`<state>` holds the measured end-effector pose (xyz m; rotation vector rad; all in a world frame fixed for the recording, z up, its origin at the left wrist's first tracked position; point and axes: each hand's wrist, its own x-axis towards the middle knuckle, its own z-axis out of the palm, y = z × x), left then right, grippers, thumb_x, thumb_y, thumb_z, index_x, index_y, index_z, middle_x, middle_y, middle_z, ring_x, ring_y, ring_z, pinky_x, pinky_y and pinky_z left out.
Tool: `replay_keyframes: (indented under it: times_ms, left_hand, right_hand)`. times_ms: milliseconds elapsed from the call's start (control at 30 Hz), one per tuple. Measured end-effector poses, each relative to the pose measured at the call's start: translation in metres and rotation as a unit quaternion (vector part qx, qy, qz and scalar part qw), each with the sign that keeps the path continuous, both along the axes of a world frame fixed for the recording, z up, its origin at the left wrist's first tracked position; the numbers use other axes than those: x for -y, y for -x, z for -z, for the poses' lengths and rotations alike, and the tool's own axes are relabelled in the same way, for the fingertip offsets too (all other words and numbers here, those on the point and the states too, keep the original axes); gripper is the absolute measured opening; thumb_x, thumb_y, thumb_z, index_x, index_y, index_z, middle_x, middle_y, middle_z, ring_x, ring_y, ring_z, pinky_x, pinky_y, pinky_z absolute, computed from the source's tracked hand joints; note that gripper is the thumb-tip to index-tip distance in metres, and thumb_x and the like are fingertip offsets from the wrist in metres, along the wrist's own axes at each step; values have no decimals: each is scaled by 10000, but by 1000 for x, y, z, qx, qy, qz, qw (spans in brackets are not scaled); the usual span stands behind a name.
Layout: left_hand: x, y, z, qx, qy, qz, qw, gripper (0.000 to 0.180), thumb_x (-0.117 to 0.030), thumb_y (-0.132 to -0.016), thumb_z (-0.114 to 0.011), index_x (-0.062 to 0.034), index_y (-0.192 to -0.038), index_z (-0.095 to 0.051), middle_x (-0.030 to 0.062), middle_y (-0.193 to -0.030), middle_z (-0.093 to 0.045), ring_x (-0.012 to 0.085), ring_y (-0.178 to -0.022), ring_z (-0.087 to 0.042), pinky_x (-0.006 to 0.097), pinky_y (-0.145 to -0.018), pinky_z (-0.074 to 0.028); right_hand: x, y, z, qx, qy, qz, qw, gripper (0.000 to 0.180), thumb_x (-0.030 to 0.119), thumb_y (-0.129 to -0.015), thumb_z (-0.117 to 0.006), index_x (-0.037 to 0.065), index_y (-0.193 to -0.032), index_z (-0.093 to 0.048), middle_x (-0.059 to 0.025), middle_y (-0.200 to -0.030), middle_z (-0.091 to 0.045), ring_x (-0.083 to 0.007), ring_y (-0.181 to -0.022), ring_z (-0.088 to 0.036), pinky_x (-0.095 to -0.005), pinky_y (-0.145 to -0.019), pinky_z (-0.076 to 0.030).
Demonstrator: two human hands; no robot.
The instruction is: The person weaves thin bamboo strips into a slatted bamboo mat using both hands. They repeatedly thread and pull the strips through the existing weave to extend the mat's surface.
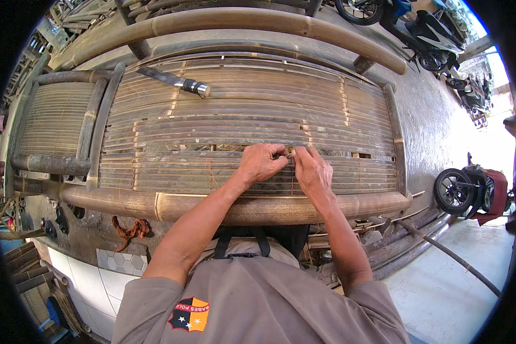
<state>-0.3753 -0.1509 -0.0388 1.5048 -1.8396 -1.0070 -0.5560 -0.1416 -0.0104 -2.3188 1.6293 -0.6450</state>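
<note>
My left hand (260, 163) and my right hand (311, 170) meet over the slatted seat of a bamboo bench (212, 114), fingertips pinched together on a small thin piece at a gap between the slats (289, 153). What exactly they pinch is too small to tell; it looks like a binding strand or thin sliver. Both forearms reach over the thick front bamboo pole (172, 205). A knife-like tool with a dark blade and metal-capped handle (175, 82) lies on the slats at the back left, away from both hands.
A second slatted section (51, 117) adjoins on the left. A rust-coloured cord (131, 230) lies on the ground below the front pole. Loose bamboo poles (418, 241) lie at the right. Motorbikes stand at the upper right (430, 31) and right (470, 192).
</note>
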Motion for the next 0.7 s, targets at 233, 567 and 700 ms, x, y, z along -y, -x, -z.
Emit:
replay_keyframes:
  times_ms: [233, 567, 700]
  left_hand:
    - [9, 7, 3, 115, -44, 40, 992, 389, -428, -979, -502, -116, -970, -734, 151, -886, -743, 352, -847, -707, 510, -770, -512]
    - [30, 7, -9, 172, -164, 131, 962, 424, -445, -1040, -398, -145, -1019, -696, 120, -984, -748, 372, -971, -691, 545, -867, -487]
    - [32, 6, -10, 182, -179, 145, 956, 373, -454, -1043, -460, -180, -1047, -712, 99, -1004, -754, 350, -990, -699, 528, -851, -511]
  right_hand:
    - [-33, 30, -74, 215, -358, 14, 908, 305, 244, -1043, -603, 4, -868, -673, -69, -653, -653, -199, -638, -651, -374, -615, -516]
    - [21, 22, -17, 585, -189, 52, 787, 266, 209, -1054, -539, -12, -949, -645, -172, -1006, -738, -275, -970, -707, -420, -882, -562]
    - [44, 10, -7, 765, -258, 142, 573, 249, 196, -1047, -528, 82, -827, -498, -75, -737, -568, -213, -698, -566, -423, -722, -536]
